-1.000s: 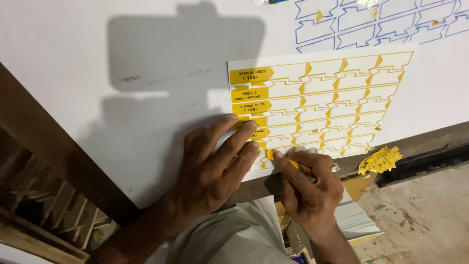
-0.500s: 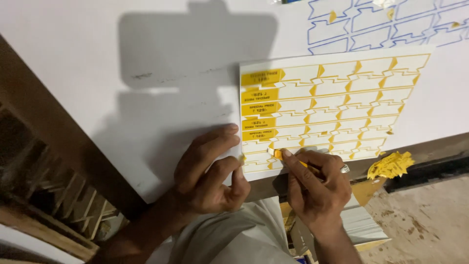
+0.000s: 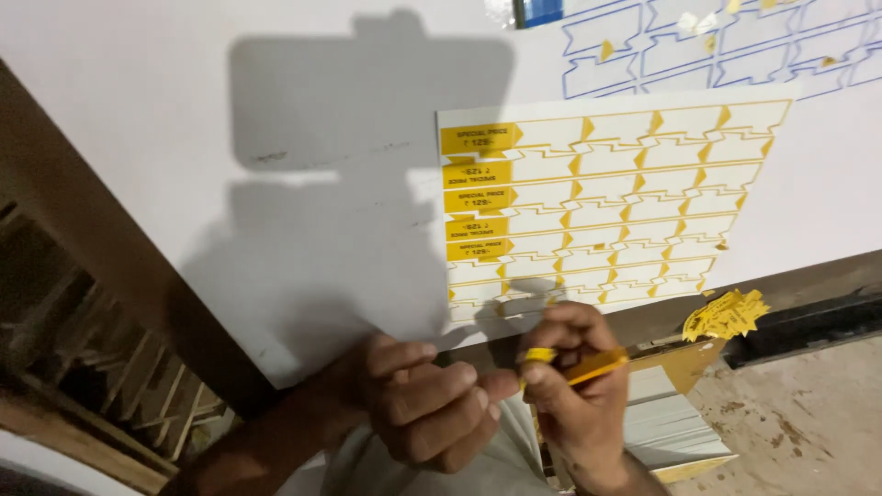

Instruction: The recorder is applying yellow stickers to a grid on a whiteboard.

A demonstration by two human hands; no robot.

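- The sticker sheet (image 3: 611, 202), white with yellow die-cut price labels, lies flat on the white tabletop (image 3: 138, 92) right of the frame's centre, its lower edge near the tabletop's front edge
- The right hand (image 3: 574, 386), low and centre-right, is pinched shut on a thin yellow tool (image 3: 588, 367) and a small yellow label piece (image 3: 538, 355) at its fingertips
- The left hand (image 3: 427, 400), just beside it at lower centre, is curled loosely with nothing visible inside; its fingertips meet the right hand
- The sheet looks light, thin and floppy, its labels tacky and easily creased; it is best pinned flat with a palm and lifted by an edge or corner
- A clump of peeled yellow waste (image 3: 726, 314) sits at the tabletop's edge, right
- A blue-outlined sheet (image 3: 698, 55) lies at upper right
- Below are a stack of white sheets (image 3: 675, 427), a dusty concrete floor (image 3: 808, 422) and wooden slats (image 3: 110, 367) at lower left
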